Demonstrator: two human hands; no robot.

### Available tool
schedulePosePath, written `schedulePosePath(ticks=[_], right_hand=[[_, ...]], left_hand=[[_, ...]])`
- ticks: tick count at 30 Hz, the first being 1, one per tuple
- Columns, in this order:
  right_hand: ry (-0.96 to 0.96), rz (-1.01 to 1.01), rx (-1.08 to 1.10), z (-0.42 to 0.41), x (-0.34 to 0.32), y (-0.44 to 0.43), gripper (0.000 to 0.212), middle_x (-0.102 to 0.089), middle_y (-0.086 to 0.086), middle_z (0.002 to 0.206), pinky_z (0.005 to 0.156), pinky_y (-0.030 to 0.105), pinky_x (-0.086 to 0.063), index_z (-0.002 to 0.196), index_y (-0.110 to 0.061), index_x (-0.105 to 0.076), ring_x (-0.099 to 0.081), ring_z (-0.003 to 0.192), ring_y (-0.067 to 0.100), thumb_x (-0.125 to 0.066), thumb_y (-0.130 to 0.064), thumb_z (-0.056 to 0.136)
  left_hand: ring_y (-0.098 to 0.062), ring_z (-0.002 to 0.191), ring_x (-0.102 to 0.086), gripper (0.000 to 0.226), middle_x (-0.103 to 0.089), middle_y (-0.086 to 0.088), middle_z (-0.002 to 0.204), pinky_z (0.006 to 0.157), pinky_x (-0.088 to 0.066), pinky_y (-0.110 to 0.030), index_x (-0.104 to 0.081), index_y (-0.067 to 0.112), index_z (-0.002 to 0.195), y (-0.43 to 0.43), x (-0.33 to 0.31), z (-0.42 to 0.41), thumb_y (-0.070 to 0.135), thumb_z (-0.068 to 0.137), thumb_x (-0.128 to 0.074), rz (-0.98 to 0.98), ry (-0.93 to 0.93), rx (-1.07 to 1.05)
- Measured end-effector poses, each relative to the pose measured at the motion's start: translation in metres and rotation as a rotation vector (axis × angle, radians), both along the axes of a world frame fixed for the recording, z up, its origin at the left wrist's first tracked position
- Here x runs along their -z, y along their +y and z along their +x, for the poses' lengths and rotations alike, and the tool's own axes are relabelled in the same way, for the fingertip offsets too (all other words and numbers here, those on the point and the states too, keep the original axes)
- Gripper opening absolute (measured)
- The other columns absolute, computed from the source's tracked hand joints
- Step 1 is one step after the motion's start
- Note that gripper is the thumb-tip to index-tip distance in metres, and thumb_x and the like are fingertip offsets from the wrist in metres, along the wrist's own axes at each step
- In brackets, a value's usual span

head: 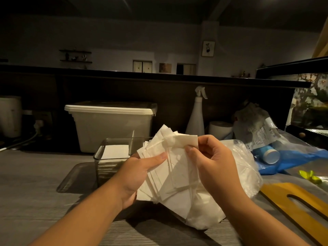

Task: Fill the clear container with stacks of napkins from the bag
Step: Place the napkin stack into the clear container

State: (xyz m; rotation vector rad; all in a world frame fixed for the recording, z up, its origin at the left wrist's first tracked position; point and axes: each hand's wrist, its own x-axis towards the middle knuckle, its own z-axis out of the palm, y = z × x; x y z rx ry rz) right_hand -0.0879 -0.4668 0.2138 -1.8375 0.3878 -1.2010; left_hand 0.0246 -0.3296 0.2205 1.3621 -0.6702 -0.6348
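- The left hand (140, 174) grips a loose, fanned stack of napkins (175, 178) from its nine o'clock side, with the thumb laid across the top sheets.
- The right hand (216, 166) pinches the stack's upper edge at about one o'clock, thumb and fingers curled round the folded paper.
- The clear container (99, 153) stands on the grey counter (35, 183) at ten o'clock of the left hand. A flat white layer (116, 151) lies inside it, probably napkins.
- The plastic bag (246, 167) lies crumpled at three o'clock of the right hand, just beside it.
- A lidded bin (111, 125) sits at twelve o'clock of the container.
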Motion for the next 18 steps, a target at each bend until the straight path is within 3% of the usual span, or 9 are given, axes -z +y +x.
schedulePosePath(ticks=[5,7,10,13,18], right_hand=[[-0.122,0.087,0.022,-0.006,-0.007,-0.006,0.005,-0.07,-0.003,0.085,0.063,0.028,-0.06,0.09,-0.022,-0.066,-0.068,0.08,0.015,-0.066,-0.017,0.093],[-0.135,0.156,-0.143,-0.009,-0.012,-0.004,0.004,-0.071,0.001,0.083,0.064,0.028,-0.058,0.089,-0.016,-0.068,-0.069,0.08,0.021,-0.068,-0.012,0.09],[-0.016,0.161,-0.377,-0.01,-0.013,0.006,0.008,-0.072,0.002,0.087,0.069,0.031,-0.06,0.089,-0.015,-0.07,-0.071,0.082,0.021,-0.075,-0.019,0.084],[0.101,0.003,-0.29,-0.005,-0.006,0.014,0.006,-0.073,-0.006,0.09,0.075,0.034,-0.062,0.092,-0.02,-0.07,-0.07,0.085,0.013,-0.073,-0.023,0.086],[0.105,-0.105,-0.102,0.001,0.001,0.013,0.01,-0.068,-0.02,0.088,0.073,0.021,-0.059,0.093,-0.032,-0.067,-0.064,0.088,0.001,-0.072,-0.036,0.085]], left_hand=[[-0.031,0.096,-0.071,0.047,-0.076,-0.009,0.097,0.091,-0.053,-0.048,-0.071,0.016,0.11,0.001,0.0,0.002,0.036,0.067,-0.071,-0.001,0.019,0.003],[-0.032,0.101,-0.067,0.041,-0.075,-0.009,0.1,0.096,-0.05,-0.052,-0.071,0.02,0.108,0.0,0.001,0.002,0.037,0.071,-0.071,0.001,0.022,-0.007],[-0.034,0.095,-0.066,0.02,-0.074,-0.009,0.095,0.086,-0.055,-0.051,-0.07,0.021,0.109,-0.002,0.004,0.004,0.026,0.096,-0.056,0.006,0.032,-0.013],[-0.035,0.092,-0.069,0.034,-0.075,-0.013,0.096,0.081,-0.058,-0.05,-0.068,0.018,0.115,-0.003,0.005,0.006,0.02,0.101,-0.037,-0.003,0.09,0.018],[-0.039,0.1,-0.069,0.045,-0.073,-0.017,0.109,0.086,-0.054,-0.053,-0.071,0.027,0.116,-0.004,0.005,0.005,0.047,0.098,-0.035,-0.061,0.178,0.156]])
